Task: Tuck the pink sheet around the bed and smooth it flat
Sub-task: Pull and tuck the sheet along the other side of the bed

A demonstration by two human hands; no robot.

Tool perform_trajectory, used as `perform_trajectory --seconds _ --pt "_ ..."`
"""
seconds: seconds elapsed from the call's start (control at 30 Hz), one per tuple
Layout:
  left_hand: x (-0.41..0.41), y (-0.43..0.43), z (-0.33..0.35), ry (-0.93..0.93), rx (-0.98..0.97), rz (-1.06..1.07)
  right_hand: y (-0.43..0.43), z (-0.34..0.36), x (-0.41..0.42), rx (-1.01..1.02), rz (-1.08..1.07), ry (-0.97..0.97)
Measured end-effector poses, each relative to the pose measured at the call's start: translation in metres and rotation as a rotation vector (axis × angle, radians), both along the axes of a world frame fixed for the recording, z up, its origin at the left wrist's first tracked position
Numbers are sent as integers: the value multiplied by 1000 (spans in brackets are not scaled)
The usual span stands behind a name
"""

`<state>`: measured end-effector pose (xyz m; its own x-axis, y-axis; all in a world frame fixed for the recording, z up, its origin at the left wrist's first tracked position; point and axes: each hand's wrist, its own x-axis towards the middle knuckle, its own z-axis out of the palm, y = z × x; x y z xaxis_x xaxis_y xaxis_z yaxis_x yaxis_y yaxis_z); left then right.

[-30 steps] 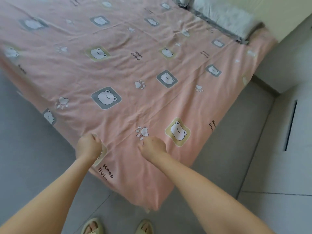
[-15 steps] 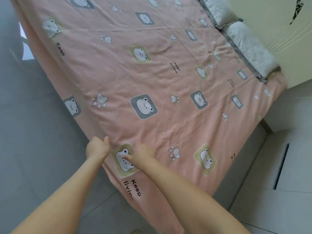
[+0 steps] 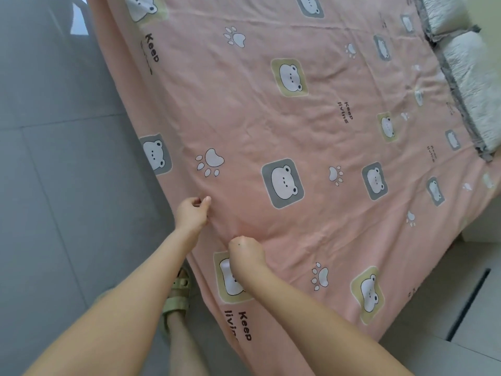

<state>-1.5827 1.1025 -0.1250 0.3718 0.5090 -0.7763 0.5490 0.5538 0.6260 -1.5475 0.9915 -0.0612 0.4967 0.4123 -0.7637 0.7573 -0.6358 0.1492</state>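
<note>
Pink sheet (image 3: pixel 244 123) lies spread over the bed, lightly creased, its near edge hanging toward the grey tiled floor (image 3: pixel 54 185). Left hand (image 3: pixel 192 214) pinches the fabric at the bed's edge between thumb and curled fingers. Right hand (image 3: pixel 246 253), just beside it, is clenched on a gathered fold, creases radiating outward. Two grey pillows (image 3: pixel 473 85) sit at the far end.

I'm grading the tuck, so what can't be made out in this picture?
Head view: the right hand hides its own fingers, so its grip on the pink sheet is unclear.
Head view: the sheet's hanging hem runs behind the right forearm and off the bottom edge.
Head view: the pillows are cut off by the right edge.
</note>
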Motion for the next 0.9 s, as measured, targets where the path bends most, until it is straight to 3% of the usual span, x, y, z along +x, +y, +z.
perform_trajectory --seconds 0.1,0.33,0.47,0.63,0.9 --pt "2 5 -4 91 177 -87 1 -2 6 -13 36 23" --pt "-1 18 0 127 365 -262 10 5 11 -16 63 42" --pt "1 22 -5 112 331 -269 11 7 9 41 102 46" --pt "9 14 -18 81 156 -152 7 -8 13 67 104 104" --pt "1 15 -11 77 568 -157 16 -18 25 -28 211 137"
